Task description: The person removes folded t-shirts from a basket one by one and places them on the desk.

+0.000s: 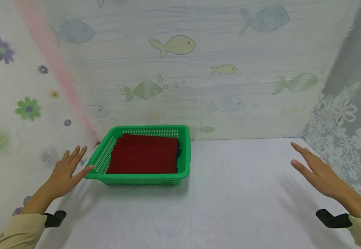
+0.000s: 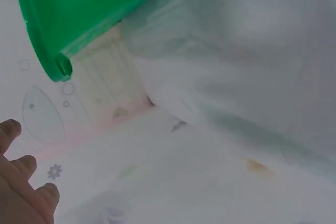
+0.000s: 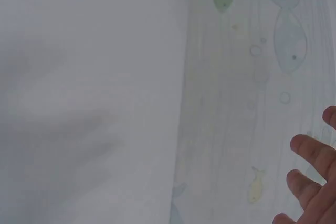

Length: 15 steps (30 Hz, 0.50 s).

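Note:
A green plastic basket stands on the white table at left of centre in the head view. Dark red folded cloth lies in it, with a bit of dark blue cloth showing at its right side. My left hand is raised beside the basket's left front corner, fingers spread and holding nothing; whether the thumb touches the rim I cannot tell. On the far right my right hand hovers over the table, its fingers extended and nothing in them. Part of the basket also shows in the left wrist view.
White cloth covers the table. Behind it hangs a curtain with printed fish. A flower-printed sheet closes the left side, and a sheer curtain with white flowers hangs on the right.

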Motion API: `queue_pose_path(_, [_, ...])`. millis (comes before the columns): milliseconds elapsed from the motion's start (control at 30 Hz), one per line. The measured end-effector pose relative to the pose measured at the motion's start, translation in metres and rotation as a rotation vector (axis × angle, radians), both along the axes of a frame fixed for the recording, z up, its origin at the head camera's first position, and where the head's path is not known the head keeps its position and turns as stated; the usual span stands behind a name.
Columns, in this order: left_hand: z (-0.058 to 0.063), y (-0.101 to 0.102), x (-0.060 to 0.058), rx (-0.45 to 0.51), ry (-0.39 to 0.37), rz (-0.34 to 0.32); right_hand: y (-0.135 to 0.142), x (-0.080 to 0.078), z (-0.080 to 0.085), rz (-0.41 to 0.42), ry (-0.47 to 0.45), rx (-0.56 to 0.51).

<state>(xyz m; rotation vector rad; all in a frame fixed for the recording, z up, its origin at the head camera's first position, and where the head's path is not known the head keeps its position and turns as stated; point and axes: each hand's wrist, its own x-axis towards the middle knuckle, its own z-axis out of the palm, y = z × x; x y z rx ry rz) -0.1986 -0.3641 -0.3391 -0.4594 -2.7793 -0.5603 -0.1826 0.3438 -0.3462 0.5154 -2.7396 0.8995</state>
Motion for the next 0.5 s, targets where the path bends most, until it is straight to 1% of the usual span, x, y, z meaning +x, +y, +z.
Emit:
queue_pose_path(167, [0.007, 0.005, 0.001, 0.132, -0.057, -0.015, -0.013, 0.002, 0.007, -0.010, -0.014, -0.048])
queue_pose_path(267, [0.012, 0.008, 0.001, 0.152, -0.090, -0.003, -0.021, 0.004, 0.011, -0.014, -0.015, -0.070])
queue_pose_path(400, [0.018, 0.013, 0.000, 0.160, -0.110, 0.017, -0.033, 0.005, 0.016, -0.024, -0.021, -0.088])
queue_pose_path(500, [0.021, 0.017, -0.001, 0.184, -0.116, 0.025, -0.041, 0.006, 0.022, -0.038, -0.024, -0.097])
